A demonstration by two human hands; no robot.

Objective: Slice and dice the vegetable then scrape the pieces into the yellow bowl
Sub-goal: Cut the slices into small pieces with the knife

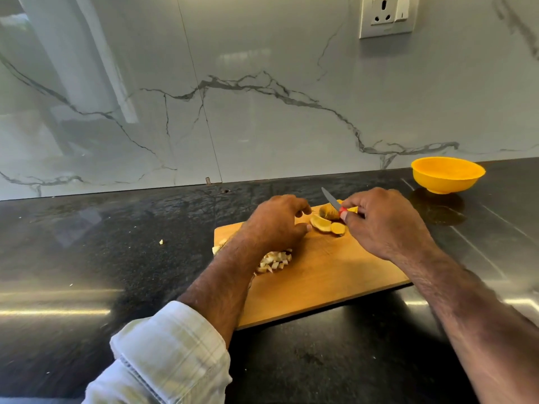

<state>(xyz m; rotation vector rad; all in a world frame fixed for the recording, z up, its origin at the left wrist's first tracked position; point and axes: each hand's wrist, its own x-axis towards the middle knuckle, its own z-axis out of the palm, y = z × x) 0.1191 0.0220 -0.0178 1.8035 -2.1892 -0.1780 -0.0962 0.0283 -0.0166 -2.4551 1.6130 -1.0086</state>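
Vegetable point(326, 221) pieces, yellowish with a brown skin, lie near the far edge of a smooth rectangular wooden cutting board point(320, 272): a stubby uncut end, a curved slab and a round flat slice touching one another. In the head view the right hand point(385, 225) curls its fingers round a small knife point(332, 199) with a red and yellow handle; the narrow grey blade points up and away, just above the uncut end, and most of the handle is hidden inside the fist. The left hand point(274, 223) hovers just left of the slices with fingers loosely bent and thumb near the curved slab; it appears to hold nothing, though its fingertips are partly hidden. A heap of small pale diced cubes point(275, 262) sits on the board's left part, half covered by the left forearm, whose rolled white sleeve point(172, 354) is cut off at the bottom edge. The round glossy yellow bowl point(447, 174) stands well apart, to the right on the dark speckled countertop point(116, 228), by the veined marble wall point(262, 97). One pale scrap point(161, 242) lies on the counter left of the board.
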